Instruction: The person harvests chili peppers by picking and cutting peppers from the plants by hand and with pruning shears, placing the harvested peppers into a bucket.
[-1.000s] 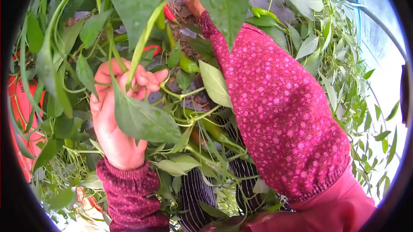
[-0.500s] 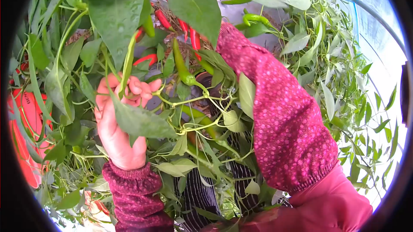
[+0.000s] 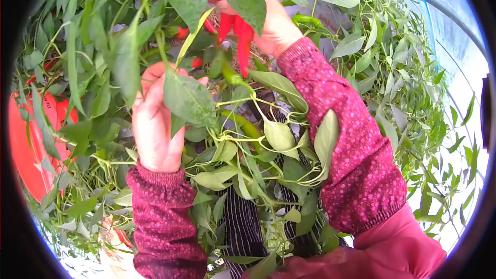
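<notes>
Several red chili peppers (image 3: pixel 244 43) hang in a bunch from my right hand (image 3: pixel 279 28), at the top middle. A green leaf (image 3: pixel 246 2) covers part of those fingers, which are closed on the bunch. Lower and to the left, my left hand (image 3: pixel 155 124) is among the plant's stems with its fingers curled in. A broad leaf (image 3: pixel 189 100) hides part of it, so what it holds, if anything, cannot be made out. Between the hands, a green chili pepper (image 3: pixel 231 76) hangs on its stem.
A red container-like object (image 3: pixel 39 144) with lettering shows through leaves at the left. Dense pepper foliage (image 3: pixel 408 77) lines the right side, beside clear plastic sheeting (image 3: pixel 454 15). Dark striped trouser legs (image 3: pixel 240 227) are below, behind thin branches. Another green pepper (image 3: pixel 310 20) hangs beyond the right wrist.
My right hand has come out from behind the leaves, now showing red chili peppers in its grip. My left hand has shifted slightly right and up, and the foliage around it has moved.
</notes>
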A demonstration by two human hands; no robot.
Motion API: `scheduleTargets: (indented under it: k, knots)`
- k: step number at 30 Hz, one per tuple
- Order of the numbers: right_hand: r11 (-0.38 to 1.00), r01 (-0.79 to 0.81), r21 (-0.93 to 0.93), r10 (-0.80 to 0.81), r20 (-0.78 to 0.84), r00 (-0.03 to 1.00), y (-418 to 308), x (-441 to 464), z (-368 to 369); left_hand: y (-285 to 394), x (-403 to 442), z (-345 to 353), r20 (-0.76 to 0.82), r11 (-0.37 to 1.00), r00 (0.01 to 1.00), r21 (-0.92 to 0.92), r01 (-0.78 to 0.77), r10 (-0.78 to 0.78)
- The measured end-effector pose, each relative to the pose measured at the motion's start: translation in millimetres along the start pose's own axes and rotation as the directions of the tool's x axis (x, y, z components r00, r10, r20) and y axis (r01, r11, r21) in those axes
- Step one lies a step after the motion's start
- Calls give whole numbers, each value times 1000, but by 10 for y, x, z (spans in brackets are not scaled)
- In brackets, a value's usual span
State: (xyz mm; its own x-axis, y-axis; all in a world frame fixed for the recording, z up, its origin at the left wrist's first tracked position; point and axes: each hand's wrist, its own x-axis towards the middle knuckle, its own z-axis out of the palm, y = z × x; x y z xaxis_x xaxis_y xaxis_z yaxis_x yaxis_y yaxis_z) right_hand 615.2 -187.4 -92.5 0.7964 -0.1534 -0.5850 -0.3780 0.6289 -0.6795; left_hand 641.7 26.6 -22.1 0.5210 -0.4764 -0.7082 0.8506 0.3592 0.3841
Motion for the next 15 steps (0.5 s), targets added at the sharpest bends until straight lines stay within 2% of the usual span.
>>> scheduleTargets:
  k: [1,2,3,5,6,7,9,10,11,13,14,15]
  knots:
    - [997,37,-73,-40,-42,998,-175,-72,92,79,-41,102,-10,999,1000,27,-18,19]
    - [995,89,37,-91,75,993,-495,-269,444,400,-328,301,-147,987,982,124,-101,119]
    - [994,102,36,-105,94,990,-610,-393,573,437,-347,338,-124,969,974,181,-166,190]
    - [999,32,-41,-28,114,993,-614,-541,698,447,-400,433,-132,978,981,170,-120,143]
    - [989,123,-75,-114,119,986,-499,-494,728,410,-416,454,-141,982,982,157,-106,129]
    - [995,12,-99,-3,85,996,-284,-314,545,147,-119,239,-75,989,989,89,-117,124]
    - [1000,-13,-28,13,-2,1000,-210,-292,659,143,-120,303,-92,993,991,77,-89,96]
    - [988,-95,-125,93,-16,996,-151,-262,596,127,-115,260,-77,992,993,96,-84,92]
    - [988,-90,-128,90,-6,996,-115,-236,580,114,-104,269,-92,987,989,127,-102,114]
    - [989,17,-147,-5,82,997,-52,-147,559,92,-68,238,36,977,990,163,-140,136]
    - [881,-8,-473,32,43,999,-34,-57,521,97,-85,273,54,968,987,194,-160,152]
    - [753,-55,-656,90,20,996,2,-35,477,103,-84,263,57,958,987,240,-157,147]
